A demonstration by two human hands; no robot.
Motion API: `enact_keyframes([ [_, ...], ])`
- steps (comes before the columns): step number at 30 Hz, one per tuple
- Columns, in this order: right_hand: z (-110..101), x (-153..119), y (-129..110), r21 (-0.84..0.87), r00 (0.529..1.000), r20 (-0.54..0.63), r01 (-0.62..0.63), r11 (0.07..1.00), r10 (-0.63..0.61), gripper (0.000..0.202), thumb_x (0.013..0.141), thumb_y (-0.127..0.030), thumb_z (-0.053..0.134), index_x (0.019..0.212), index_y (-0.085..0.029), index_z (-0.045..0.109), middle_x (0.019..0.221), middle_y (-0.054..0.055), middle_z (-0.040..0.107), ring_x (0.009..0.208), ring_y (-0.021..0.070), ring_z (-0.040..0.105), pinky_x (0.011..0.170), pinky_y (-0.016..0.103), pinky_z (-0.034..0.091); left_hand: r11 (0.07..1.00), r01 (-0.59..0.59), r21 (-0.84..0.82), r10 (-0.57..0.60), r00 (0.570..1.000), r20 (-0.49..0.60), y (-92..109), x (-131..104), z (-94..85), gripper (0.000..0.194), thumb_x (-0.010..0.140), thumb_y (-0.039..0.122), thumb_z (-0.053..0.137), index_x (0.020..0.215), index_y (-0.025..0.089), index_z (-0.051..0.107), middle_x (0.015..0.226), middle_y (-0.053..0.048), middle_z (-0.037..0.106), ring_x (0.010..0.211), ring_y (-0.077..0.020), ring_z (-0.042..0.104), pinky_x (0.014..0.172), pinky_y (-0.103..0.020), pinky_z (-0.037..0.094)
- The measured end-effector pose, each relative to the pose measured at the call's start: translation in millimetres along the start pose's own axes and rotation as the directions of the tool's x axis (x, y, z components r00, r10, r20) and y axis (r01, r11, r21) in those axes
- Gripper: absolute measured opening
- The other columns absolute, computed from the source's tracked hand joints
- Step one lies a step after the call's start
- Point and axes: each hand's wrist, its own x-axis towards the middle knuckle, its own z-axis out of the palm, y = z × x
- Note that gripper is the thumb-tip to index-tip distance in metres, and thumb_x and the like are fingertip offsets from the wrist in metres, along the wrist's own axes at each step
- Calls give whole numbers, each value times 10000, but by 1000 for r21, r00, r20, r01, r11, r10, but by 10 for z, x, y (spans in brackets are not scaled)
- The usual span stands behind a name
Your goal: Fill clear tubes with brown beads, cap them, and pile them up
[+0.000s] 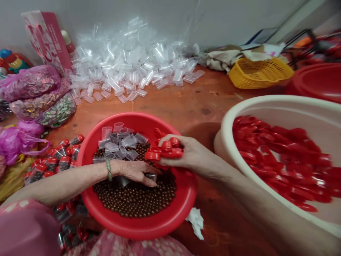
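My right hand is closed round several red plastic caps above the right side of a red basin. Lower and to the left, my left hand, with a green bracelet at the wrist, reaches into the small brown balls that fill the basin's bottom. Its thumb and fingers close about a clear plastic container, partly covered by the fingers. More clear empty containers lie loose on the balls at the basin's far left.
A white tub of red caps stands at right. Clear containers are heaped by the wall. Filled red-capped containers lie left, near pink bags. Behind are a yellow basket and, nearer, crumpled tissue.
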Motion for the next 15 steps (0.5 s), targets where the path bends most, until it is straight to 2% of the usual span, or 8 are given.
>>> enact_keyframes([
  [3,106,208,111,-275,1000,3,11,961,-11,263,679,-398,654,751,-220,474,688,-29,546,627,130,539,607,278,481,1000,6,-8,-5,994,110,25,-122,-53,213,821,344,604,916,169,681,992,-30,692,928,-188,609,885,-303,462],
  [6,148,321,234,-468,1000,-13,0,884,-7,206,686,-344,668,782,-213,541,742,3,559,695,170,571,663,321,493,1000,13,-15,-11,995,99,58,-291,-131,189,798,330,622,881,173,687,1182,-43,661,1126,-227,567,1006,-351,410],
  [9,163,352,285,-574,999,-39,-5,819,-21,357,633,-275,728,970,-217,627,911,65,563,836,241,594,775,410,496,1000,14,-12,-13,998,69,123,-502,-213,162,822,316,596,829,174,674,1279,-80,623,1191,-260,550,1024,-392,404],
  [11,143,306,255,-613,999,-31,14,790,-42,491,664,-261,716,1142,-246,604,1100,104,546,989,286,585,874,461,479,1000,6,-17,-6,999,41,182,-639,-259,153,840,308,586,833,179,666,1326,-90,593,1194,-264,557,1002,-390,420],
  [12,115,254,221,-625,997,-17,48,780,-75,491,708,-271,686,1189,-265,587,1193,108,521,1067,293,566,930,477,459,1000,-6,-24,7,1000,25,213,-699,-277,149,847,305,586,842,180,666,1350,-90,574,1191,-261,559,994,-384,424],
  [15,-90,-27,90,-628,969,-9,188,756,-248,356,840,-358,560,1192,-320,593,1333,69,478,1179,280,530,1024,497,419,997,-43,-65,42,999,-18,293,-844,-301,150,857,305,593,882,181,673,1366,-85,561,1147,-247,578,967,-363,436],
])
